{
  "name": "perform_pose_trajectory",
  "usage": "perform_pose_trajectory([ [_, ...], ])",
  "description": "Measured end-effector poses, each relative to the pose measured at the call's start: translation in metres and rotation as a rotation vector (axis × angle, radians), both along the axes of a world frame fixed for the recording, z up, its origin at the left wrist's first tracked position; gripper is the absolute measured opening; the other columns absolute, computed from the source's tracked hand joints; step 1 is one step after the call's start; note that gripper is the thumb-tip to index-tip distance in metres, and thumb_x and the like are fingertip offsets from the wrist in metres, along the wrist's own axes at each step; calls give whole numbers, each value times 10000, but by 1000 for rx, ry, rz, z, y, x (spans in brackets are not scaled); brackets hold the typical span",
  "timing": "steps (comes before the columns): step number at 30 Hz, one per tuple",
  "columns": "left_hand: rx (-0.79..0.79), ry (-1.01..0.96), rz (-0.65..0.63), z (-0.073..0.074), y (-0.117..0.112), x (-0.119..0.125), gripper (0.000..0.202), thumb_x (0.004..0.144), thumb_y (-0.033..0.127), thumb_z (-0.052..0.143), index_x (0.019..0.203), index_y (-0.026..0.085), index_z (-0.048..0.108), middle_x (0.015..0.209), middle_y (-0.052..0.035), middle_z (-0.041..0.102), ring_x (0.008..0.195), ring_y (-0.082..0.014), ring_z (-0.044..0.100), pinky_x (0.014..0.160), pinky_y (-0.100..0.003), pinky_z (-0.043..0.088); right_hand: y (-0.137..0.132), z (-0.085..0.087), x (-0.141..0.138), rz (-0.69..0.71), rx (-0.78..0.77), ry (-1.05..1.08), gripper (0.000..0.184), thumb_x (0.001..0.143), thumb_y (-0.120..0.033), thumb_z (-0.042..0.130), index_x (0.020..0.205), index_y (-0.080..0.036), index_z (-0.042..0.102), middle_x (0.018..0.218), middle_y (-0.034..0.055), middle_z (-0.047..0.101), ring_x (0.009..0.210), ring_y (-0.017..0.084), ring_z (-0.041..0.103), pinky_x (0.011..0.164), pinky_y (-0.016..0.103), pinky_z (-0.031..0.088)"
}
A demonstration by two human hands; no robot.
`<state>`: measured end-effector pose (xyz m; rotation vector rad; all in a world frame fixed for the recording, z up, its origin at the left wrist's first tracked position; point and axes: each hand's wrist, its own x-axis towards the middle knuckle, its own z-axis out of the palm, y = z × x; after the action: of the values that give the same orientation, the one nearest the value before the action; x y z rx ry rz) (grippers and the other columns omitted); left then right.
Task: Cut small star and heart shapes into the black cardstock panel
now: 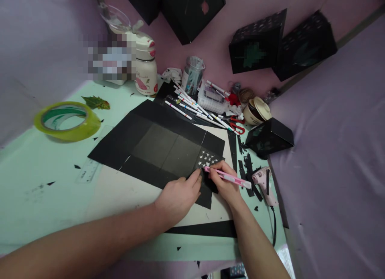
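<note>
A sheet of black card [168,146] with fold lines lies over white board [129,194]. Small star shapes are cut through its right part, and the pale board shows through them. My right hand [224,180] grips a slim pink-and-white craft knife [231,178], its front end down at the card just below the stars. The blade itself is too small to make out. Flat on the card's lower edge rests my left hand [180,194], fingers stretched toward the knife's front end and holding nothing.
A yellow tape roll [67,121], a leaf [96,102] and a clear ruler [88,170] are left. Behind stand a bottle [146,76], white sticks [195,104] and red-handled scissors [237,124]. At right lie a black box [269,138], black scraps [248,170] and a pink glue gun [266,184].
</note>
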<state>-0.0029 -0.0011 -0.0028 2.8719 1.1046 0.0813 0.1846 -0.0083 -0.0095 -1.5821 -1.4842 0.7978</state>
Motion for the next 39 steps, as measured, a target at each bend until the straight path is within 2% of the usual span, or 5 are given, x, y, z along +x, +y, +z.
perform_pose_trajectory([
  [9, -32, -2, 4, 7, 2, -1, 347, 933, 273, 504, 1261, 180, 564, 1438, -91, 462, 706, -157, 659, 554, -284, 517, -1, 3, 2, -40, 56, -53, 89, 856, -281, 620, 810, -209, 642, 692, -11, 641, 600, 133, 572, 549, 233, 429],
  [19, -102, -18, -54, 12, 12, -3, 258, 911, 320, 541, 1143, 215, 581, 1468, -4, 438, 661, -166, 666, 481, -319, 519, 1, 8, 3, -47, -3, -17, 103, 842, -305, 632, 839, -206, 659, 732, 0, 657, 651, 144, 588, 577, 239, 445],
  [27, -6, 43, -82, 6, 4, -2, 326, 951, 271, 482, 1255, 186, 559, 1462, -77, 439, 730, -170, 650, 539, -309, 525, 3, 12, 7, 17, 7, 7, 117, 842, -223, 578, 810, -206, 690, 769, 17, 677, 717, 159, 611, 649, 261, 472],
  [34, -10, 65, -91, 6, 3, -1, 371, 948, 279, 508, 1302, 175, 544, 1445, -121, 455, 739, -162, 641, 573, -282, 516, 9, 29, 15, 52, -136, -27, 43, 797, -216, 606, 778, -199, 640, 718, -3, 646, 637, 139, 563, 563, 235, 424],
  [39, -25, 68, -112, 6, 3, -2, 385, 952, 259, 483, 1319, 156, 539, 1443, -113, 464, 741, -169, 642, 573, -291, 525, 20, 22, 20, 138, -188, 41, 33, 777, -205, 604, 765, -190, 630, 731, 4, 659, 660, 146, 575, 584, 244, 433],
])
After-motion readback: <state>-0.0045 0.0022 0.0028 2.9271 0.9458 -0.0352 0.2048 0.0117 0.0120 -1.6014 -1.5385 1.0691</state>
